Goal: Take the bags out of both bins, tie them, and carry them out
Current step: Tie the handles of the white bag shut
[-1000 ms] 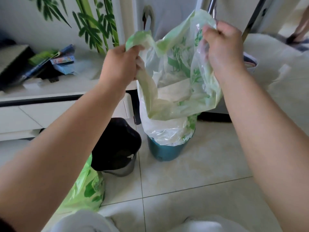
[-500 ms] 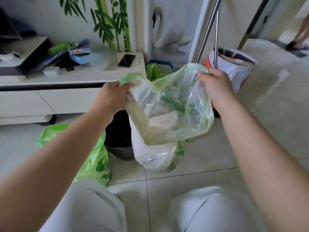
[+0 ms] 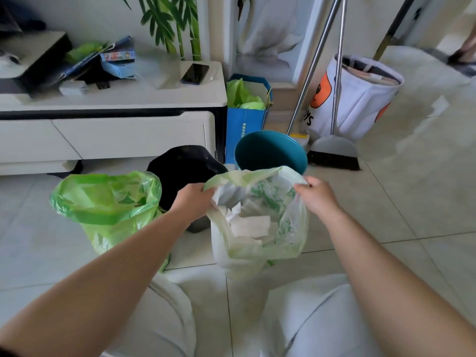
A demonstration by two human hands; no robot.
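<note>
teal bin (image 3: 270, 150): round, upright, open-topped.
black bin (image 3: 180, 166): just left of the teal bin.
pale bag (image 3: 257, 228): open, paper scraps inside, just in front of the teal bin.
green bag (image 3: 108, 202): open, untied, further left of the teal bin.

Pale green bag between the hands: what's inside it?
In the pale green bag, crumpled white paper shows through the open mouth. Anything beneath the paper is covered.

The white fabric basket (image 3: 360, 104) bears dark letters low on its side that read "YS" (tilted, the rest of the word out of sight). The blue paper bag (image 3: 244, 132) carries a vertical line of white print, too small to read.
</note>
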